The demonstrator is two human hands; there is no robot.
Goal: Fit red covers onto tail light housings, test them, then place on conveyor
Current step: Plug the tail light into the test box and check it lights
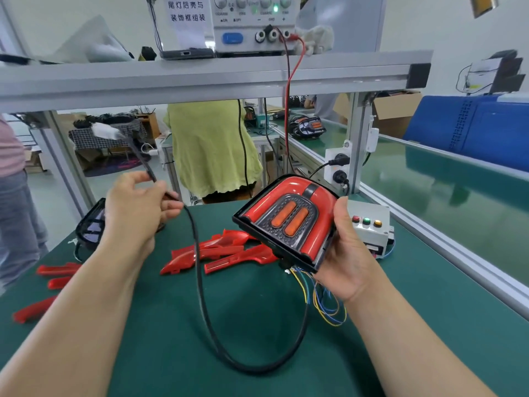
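Lamp [289,219] held off the mat [257,325], just right of frame centre, tilted face-up toward the camera. Right hand [346,253] grips it from 4 o'clock: thumb laid along the right edge, fingers curled beneath and mostly hidden.

Cover [286,186] seated on the lamp: glossy red, horseshoe-shaped, arch toward 1 o'clock, both arms running down toward 7 o'clock. Small black insert at the arch top. Inside the horseshoe, a dark grey dimpled panel [269,224] with two bright orange oblong strips [296,222] side by side; lit or only coloured, cannot tell. Black rim frames the whole face. Thin yellow, blue and green wires [326,305] hang from the underside at 6 o'clock.

Left hand [140,207] raised at 9 o'clock of the lamp, thumb and curled fingers pinching a black cable [200,282]. Cable drops from the hand, loops across the mat at 6 o'clock and climbs toward the lamp's underside; the join is hidden.

Loose covers [217,253] lie on the mat at 8 o'clock of the lamp, more at the far left edge. Bare black housing [91,224] sits behind the left wrist. Grey box [369,227] with red, green and yellow buttons just beyond the right hand at 3 o'clock. Green belt [429,181] runs along the right side. Supply [252,24] on the shelf at 12 o'clock, green lamp showing.
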